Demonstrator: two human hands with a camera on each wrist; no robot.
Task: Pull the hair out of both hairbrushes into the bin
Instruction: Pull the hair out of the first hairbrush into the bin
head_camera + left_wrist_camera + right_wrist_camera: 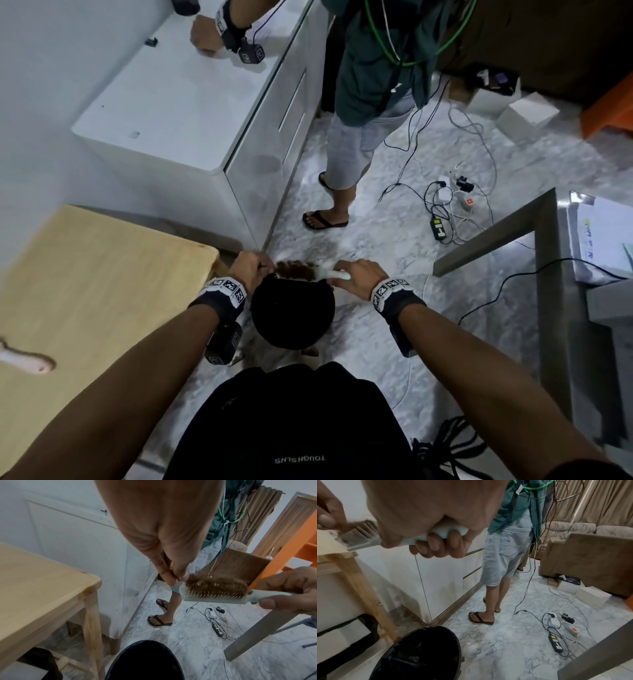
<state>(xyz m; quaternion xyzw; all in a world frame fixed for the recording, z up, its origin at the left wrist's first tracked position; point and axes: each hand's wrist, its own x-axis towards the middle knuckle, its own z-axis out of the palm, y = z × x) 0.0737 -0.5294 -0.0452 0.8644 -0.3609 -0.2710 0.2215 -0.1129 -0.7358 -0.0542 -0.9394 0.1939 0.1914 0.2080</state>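
Note:
A pale hairbrush (212, 597) clogged with brown hair (214, 586) is held level above the black bin (293, 318). My right hand (436, 542) grips its handle. My left hand (176, 578) pinches the hair at the brush's far tip, thumb against fingers. In the head view both hands meet over the bin's far rim, the left hand (263, 269) on the left and the right hand (342, 274) on the right. A second brush (27, 361), pinkish-white, lies on the wooden table (102, 274) at the lower left, partly cut off by the frame.
Another person (363, 113) in flip-flops stands just beyond the bin by the white cabinet (178, 113). Cables and a power strip (455, 209) litter the marble floor on the right. A grey table (548, 233) edges in from the right.

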